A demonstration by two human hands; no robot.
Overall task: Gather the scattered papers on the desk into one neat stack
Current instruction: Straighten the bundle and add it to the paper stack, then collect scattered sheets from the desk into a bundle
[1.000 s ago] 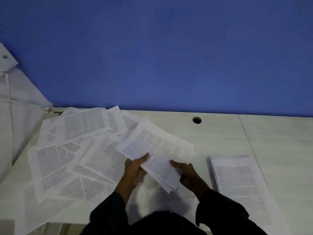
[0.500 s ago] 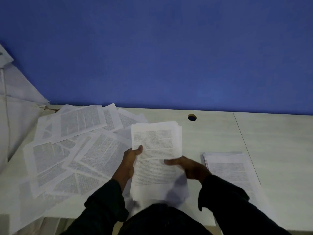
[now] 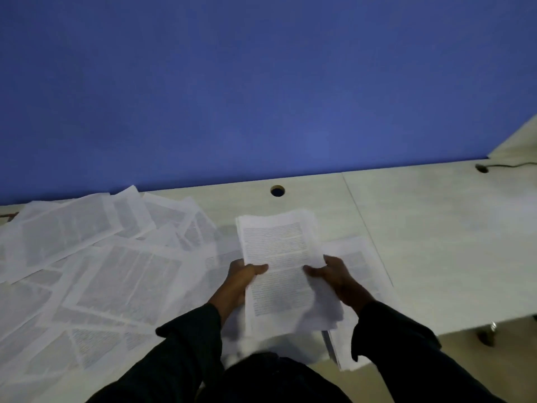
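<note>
- Nearest, two dark sleeves reached forward over the pale wooden worktop (image 3: 421, 228).
- The left hand (image 3: 242, 279) and the right hand (image 3: 334, 274) each gripped a side edge of a white sheaf of printed papers (image 3: 279, 257), fingers curled under and thumbs pressed on top, holding it tilted above the worktop.
- Beneath the right hand lay a squared white pile of printed pages (image 3: 360, 263).
- To the left, loose white printed sheets (image 3: 110, 271) sprawled overlapping, well apart from the pile.
- Judged: the sheets were light, limp and slippery against each other; holding both long edges near the middle would keep them from fanning.
- Farther back sat a round cable hole (image 3: 277, 191) and the blue wall (image 3: 261, 82).
</note>
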